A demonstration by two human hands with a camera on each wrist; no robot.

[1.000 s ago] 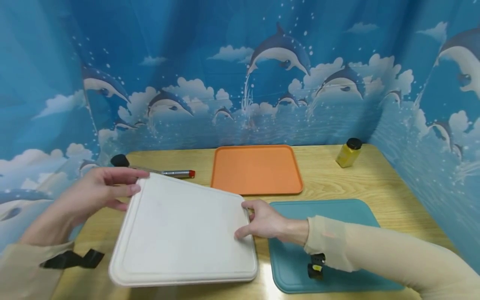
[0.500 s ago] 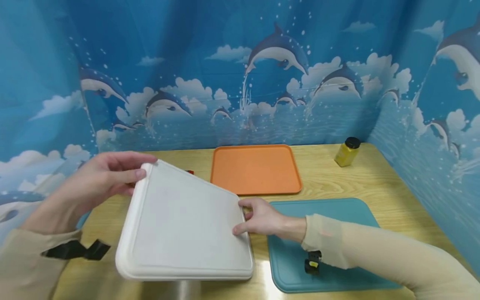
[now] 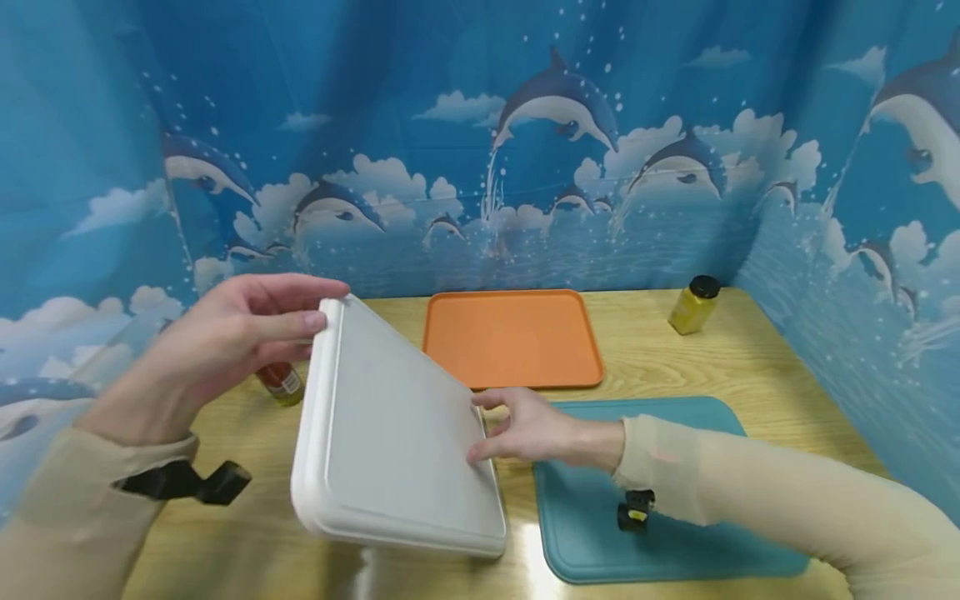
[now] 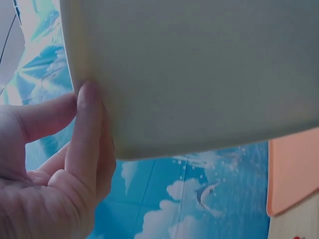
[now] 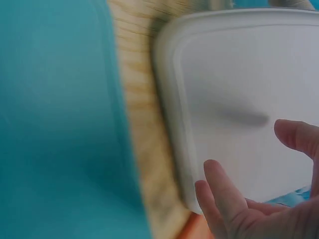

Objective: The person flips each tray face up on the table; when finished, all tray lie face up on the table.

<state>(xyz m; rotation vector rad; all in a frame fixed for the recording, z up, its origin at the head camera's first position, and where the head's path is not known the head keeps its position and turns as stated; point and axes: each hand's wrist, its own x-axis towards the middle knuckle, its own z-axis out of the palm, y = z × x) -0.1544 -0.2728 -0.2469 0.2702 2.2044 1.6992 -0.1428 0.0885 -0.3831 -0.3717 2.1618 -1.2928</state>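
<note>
Tray (image 3: pixel 401 442), white and steeply tilted, is held over the table (image 3: pixel 240 542), its far left corner pinched by the left hand (image 3: pixel 221 337). The right hand (image 3: pixel 528 427) spreads its fingers by the right edge, contact unclear. Beyond lies an orange tray (image 3: pixel 513 337); rightward, a teal tray (image 3: pixel 585 542).

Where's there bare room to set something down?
The wooden table is bare between the orange rectangular tray and the black-lidded yellow jar, and right of the teal rectangular tray. It's crowded left of centre: the left hand grips the tilted white rectangular tray, right hand at its edge, a red container partly hidden.
</note>
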